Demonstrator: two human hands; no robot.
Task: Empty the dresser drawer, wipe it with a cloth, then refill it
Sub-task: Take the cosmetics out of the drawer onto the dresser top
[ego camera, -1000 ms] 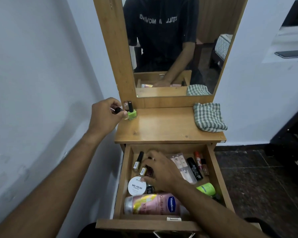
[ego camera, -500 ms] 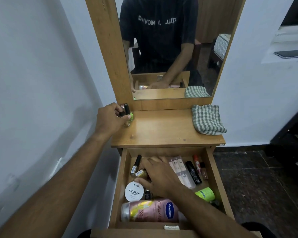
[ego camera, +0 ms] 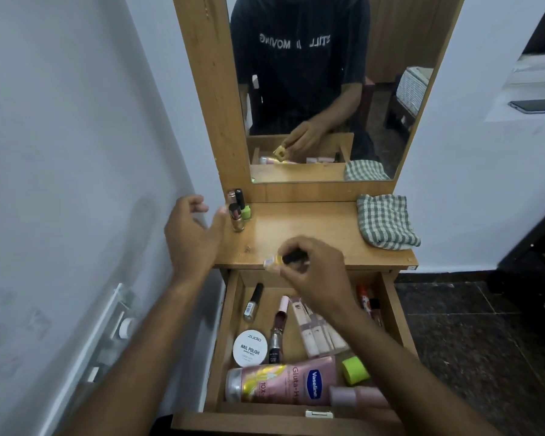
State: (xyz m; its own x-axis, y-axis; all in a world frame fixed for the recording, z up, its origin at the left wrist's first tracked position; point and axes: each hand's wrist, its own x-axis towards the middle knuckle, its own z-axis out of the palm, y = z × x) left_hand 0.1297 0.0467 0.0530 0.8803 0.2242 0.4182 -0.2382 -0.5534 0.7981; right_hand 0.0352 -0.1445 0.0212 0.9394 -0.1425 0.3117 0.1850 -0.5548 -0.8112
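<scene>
Since prev frame, right hand (ego camera: 315, 265) has lifted out of drawer (ego camera: 233, 325), now pinching a small yellow polish bottle (ego camera: 276, 264) over desk (ego camera: 312, 237) front edge. Left hand (ego camera: 191, 237) has let go of the bottles (ego camera: 238, 212) at back-left corner, fingers loose & apart, holding nothing. Emptying is underway: lotion tube (ego camera: 283, 383), nail polish tin (ego camera: 250, 348), other bits are in drawer. Cloth (ego camera: 386, 221) lies untouched on desk, right.

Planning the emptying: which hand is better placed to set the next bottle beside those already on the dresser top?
Probably the right hand: it pinches a small bottle; the left hand is empty.
</scene>
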